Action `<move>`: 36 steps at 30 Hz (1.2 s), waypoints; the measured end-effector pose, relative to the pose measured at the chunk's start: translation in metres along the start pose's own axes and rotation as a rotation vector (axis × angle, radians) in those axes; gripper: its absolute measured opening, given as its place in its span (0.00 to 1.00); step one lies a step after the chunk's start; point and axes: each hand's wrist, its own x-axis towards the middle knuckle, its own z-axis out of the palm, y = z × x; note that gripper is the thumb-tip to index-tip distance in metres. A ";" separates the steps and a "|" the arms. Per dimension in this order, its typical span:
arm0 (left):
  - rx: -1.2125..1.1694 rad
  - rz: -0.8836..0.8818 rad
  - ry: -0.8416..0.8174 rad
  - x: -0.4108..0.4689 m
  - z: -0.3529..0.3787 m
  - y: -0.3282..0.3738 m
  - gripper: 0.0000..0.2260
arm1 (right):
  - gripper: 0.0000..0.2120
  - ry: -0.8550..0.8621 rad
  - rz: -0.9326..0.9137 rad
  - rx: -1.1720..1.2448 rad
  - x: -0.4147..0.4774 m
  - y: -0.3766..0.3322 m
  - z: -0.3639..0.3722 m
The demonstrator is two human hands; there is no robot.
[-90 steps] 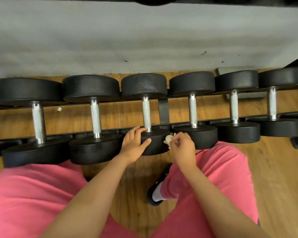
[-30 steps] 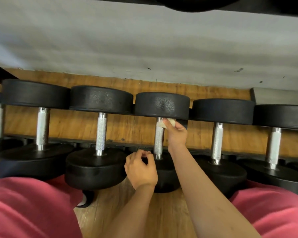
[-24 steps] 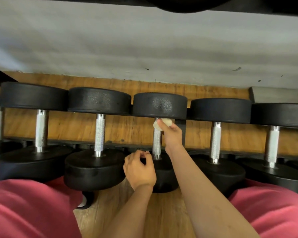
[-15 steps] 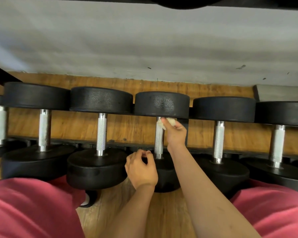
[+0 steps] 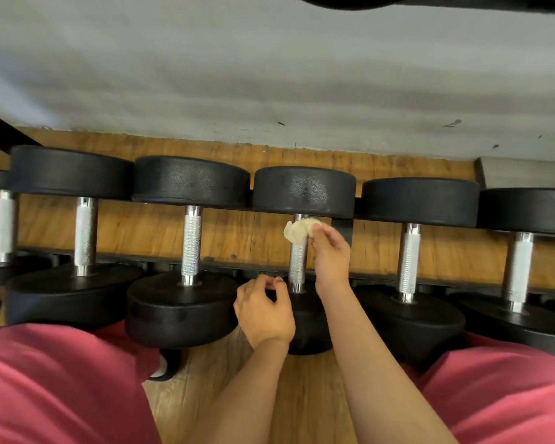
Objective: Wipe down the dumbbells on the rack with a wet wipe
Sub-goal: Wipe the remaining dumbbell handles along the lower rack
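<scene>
Head view, looking down on a row of six dumbbells (image 5: 191,184) lying across a black rack (image 5: 141,258), with the leftmost cut off by the frame edge. Showing round matte-black heads, two of them carrying pale speckled scuffs, and knurled silver handles.

Pinching one crumpled off-white wet wipe (image 5: 297,232) between thumb and fingertips of the right hand (image 5: 330,254). Pressing it against the far end of the handle (image 5: 298,264) of the fourth dumbbell (image 5: 305,192) from the left, just under the far head.

Resting the left hand (image 5: 263,310) nearer the body than the right, over the near head of that same dumbbell, fingers curled with the tips close beside the handle's base. Impossible to tell whether gripping the head or only lying on it.

Counting outward: three dumbbells lying left of the left hand, two lying right of the right hand.

Showing pinkish-red trousers (image 5: 61,379) on both sides of the forearms, wooden floor (image 5: 302,395) beneath the wrists, and a grey wall (image 5: 269,75) beyond the fingertips.
</scene>
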 end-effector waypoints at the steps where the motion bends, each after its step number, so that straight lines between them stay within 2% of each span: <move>1: 0.000 -0.004 -0.004 0.000 0.001 -0.001 0.06 | 0.04 0.036 -0.008 0.013 0.002 0.000 0.002; 5: 0.010 -0.011 -0.010 0.001 0.002 -0.004 0.06 | 0.08 0.227 -0.089 -0.070 0.011 0.003 0.014; 8: 0.014 -0.012 -0.019 0.002 0.003 -0.005 0.06 | 0.03 0.296 -0.123 -0.195 0.013 0.005 0.021; 17: 0.021 -0.022 -0.021 0.001 0.002 -0.003 0.06 | 0.11 0.028 -0.181 -0.187 -0.003 0.014 0.013; 22: 0.026 -0.015 -0.014 0.001 0.002 -0.002 0.07 | 0.03 0.069 -0.095 -0.195 0.012 0.002 0.015; 26: 0.023 -0.008 -0.018 0.001 0.001 -0.002 0.06 | 0.02 0.100 -0.026 -0.137 0.016 0.005 0.016; 29: 0.015 -0.005 -0.015 0.000 -0.001 0.001 0.06 | 0.07 0.123 0.008 -0.073 0.014 0.004 0.014; 31: 0.014 -0.007 -0.015 -0.001 -0.001 0.002 0.06 | 0.03 0.045 0.032 -0.045 0.013 0.003 0.013; 33: 0.013 -0.015 -0.017 -0.001 -0.001 0.002 0.06 | 0.06 -0.041 0.062 -0.054 0.011 0.003 0.011; 36: 0.007 -0.018 -0.012 -0.001 -0.001 0.002 0.06 | 0.04 -0.018 0.055 -0.075 0.016 0.001 0.008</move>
